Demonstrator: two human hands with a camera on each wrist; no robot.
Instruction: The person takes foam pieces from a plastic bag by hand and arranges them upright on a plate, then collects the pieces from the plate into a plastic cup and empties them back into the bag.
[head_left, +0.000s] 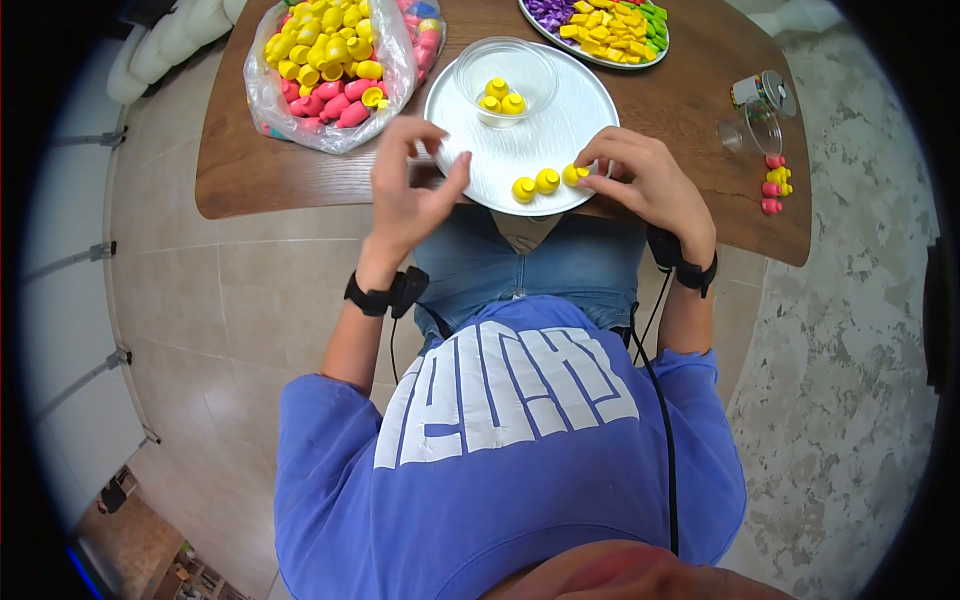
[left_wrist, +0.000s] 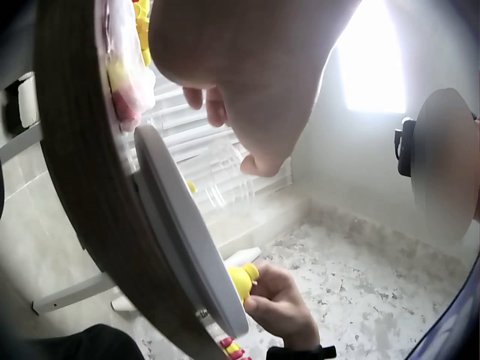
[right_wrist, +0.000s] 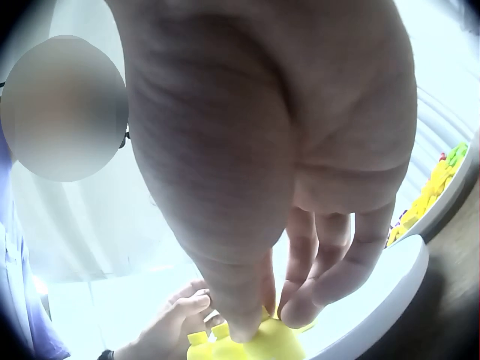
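Three yellow pieces stand in a row near the front edge of a round white tray. The right hand pinches the rightmost yellow piece between thumb and fingers; the right wrist view shows its fingertips on a yellow piece. Over the tray's left edge hovers the left hand, fingers bent and apart, nothing between them. On the tray's far side a clear bowl holds several yellow pieces.
A plastic bag of yellow and pink pieces lies at the back left. Behind the tray is a plate of purple, yellow and green pieces. Further right are a clear cup, a small jar and joined pink and yellow pieces.
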